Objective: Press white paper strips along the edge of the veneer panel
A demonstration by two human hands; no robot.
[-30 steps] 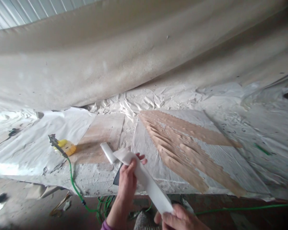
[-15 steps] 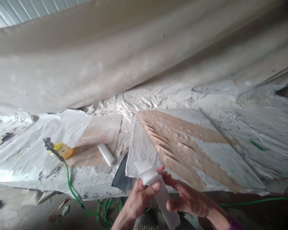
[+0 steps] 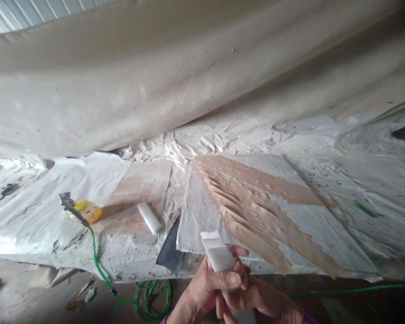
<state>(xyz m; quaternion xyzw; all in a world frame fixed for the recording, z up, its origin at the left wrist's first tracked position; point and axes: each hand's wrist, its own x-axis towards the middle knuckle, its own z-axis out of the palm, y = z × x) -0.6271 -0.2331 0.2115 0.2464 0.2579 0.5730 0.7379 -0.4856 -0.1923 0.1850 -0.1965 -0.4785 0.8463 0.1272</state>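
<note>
At the near edge of a cloth-covered bench (image 3: 128,258), a worker's left hand (image 3: 212,281) grasps a folded white strip (image 3: 218,255), thumb across its face, the right hand (image 3: 253,292) closed around it lower down. Past them, a dark sheet (image 3: 170,252), a smaller white piece (image 3: 149,218), a yellow-cupped spray gun (image 3: 74,210) and rows of brown pieces (image 3: 246,220) lie before me, beneath a sagging beige drape (image 3: 148,85).

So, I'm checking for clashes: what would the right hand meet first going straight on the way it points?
The right hand would likely meet the left hand, which holds the white strip; they overlap in view, so contact is unclear.
</note>
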